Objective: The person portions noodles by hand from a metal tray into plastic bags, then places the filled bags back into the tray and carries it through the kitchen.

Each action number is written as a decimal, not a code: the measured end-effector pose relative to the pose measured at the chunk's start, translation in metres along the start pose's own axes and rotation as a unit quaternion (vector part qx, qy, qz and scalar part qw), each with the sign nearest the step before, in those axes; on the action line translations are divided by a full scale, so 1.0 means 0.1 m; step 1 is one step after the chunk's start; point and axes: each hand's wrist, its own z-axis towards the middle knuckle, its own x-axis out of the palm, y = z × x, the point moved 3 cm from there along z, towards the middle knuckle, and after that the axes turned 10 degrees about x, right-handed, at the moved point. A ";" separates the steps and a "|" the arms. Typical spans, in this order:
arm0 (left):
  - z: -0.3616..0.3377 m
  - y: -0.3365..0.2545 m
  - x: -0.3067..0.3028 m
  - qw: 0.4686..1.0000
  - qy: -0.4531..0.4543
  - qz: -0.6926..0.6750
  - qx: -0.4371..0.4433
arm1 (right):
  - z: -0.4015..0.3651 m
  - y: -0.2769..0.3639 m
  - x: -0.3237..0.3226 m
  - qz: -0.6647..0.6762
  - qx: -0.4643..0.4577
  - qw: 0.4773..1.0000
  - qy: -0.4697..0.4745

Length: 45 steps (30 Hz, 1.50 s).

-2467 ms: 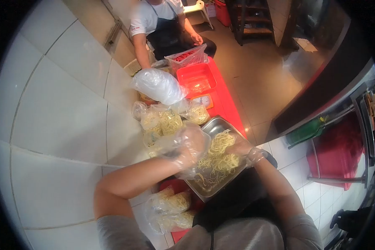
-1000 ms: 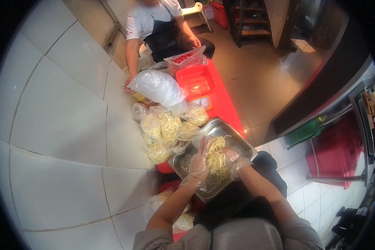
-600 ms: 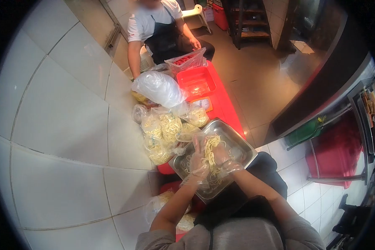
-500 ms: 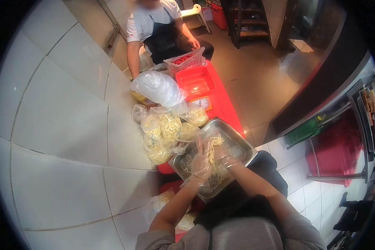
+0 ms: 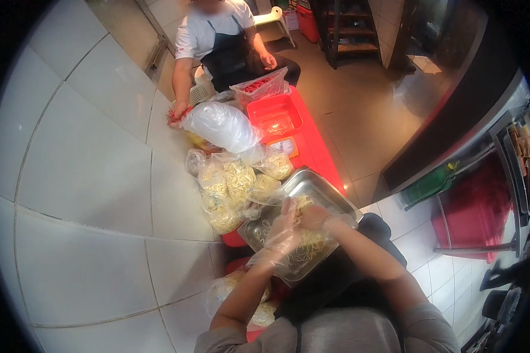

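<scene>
Noodles (image 5: 302, 205) have sunk between two gloved hands, fewer strands now raised above the metal tray (image 5: 323, 189). The left hand (image 5: 284, 232) is open, fingers straight; the right hand (image 5: 315, 217) half-curls beside them, its grip unclear. Beyond, a co-worker's hand (image 5: 174, 119) has risen with something red (image 5: 181, 113).

The left hand (image 5: 282, 230), in a clear glove, has its fingers extended to about 12 o'clock; the left forearm (image 5: 244, 297) rises toward 1 o'clock. Near it, the right hand (image 5: 315, 218) points toward 10 o'clock, its fingers too blurred to tell.
</scene>
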 end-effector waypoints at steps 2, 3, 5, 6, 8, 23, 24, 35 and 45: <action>-0.01 -0.08 0.08 0.999 -0.016 0.021 0.020 | 0.15 0.01 0.19 -0.096 -0.046 0.994 -0.035; -0.02 -0.11 0.10 0.999 -0.024 0.032 0.030 | 0.23 -0.01 0.29 -0.130 -0.034 0.989 -0.065; -0.03 0.00 0.09 1.000 -0.010 -0.019 0.006 | 0.36 -0.05 0.40 -0.197 -0.007 0.972 -0.126; -0.02 0.15 0.10 0.999 -0.009 -0.046 -0.002 | 0.34 -0.05 0.36 -0.139 -0.052 0.982 -0.119; -0.03 0.20 -0.03 0.960 0.059 -0.235 -0.141 | 0.14 -0.07 0.15 -0.019 -0.138 0.985 -0.098; -0.05 0.10 -0.24 0.982 -0.030 -0.181 -0.040 | 0.01 -0.40 0.19 0.098 -0.021 0.972 -0.213; -0.05 0.11 -0.24 0.983 -0.022 -0.170 -0.062 | -0.04 -0.34 0.03 0.114 -0.036 0.971 -0.208; -0.09 -0.03 -0.36 0.979 -0.060 -0.192 0.026 | -0.39 0.04 -0.72 0.419 0.015 0.908 0.014; -0.08 0.01 -0.23 0.976 -0.052 -0.211 0.023 | 0.11 -0.45 0.51 0.017 -0.028 0.975 -0.220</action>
